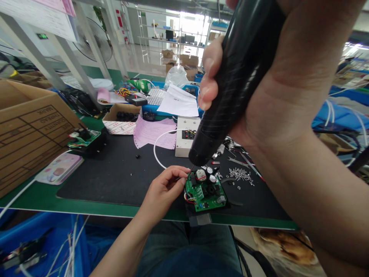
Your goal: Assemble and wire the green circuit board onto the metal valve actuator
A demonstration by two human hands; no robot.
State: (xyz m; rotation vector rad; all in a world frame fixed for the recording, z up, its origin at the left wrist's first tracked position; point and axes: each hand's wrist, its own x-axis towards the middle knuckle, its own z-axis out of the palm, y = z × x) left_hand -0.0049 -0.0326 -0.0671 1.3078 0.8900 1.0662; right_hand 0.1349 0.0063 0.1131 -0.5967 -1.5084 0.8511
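In my right hand is a black electric screwdriver, tilted, its body close to the camera. Its thin bit points down to the upper left corner of a green circuit board. My left hand pinches at that same corner, thumb and index finger against the board's edge; a screw there, if any, is too small to see. Round capacitors, a white buzzer-like part and coloured wires sit on the board, which rests in a dark base near the table's front edge.
Loose screws lie in a pile right of the board, with an open-end wrench behind them. A white switch box with a white cable stands behind the board. Further left are a second board assembly and a cardboard box.
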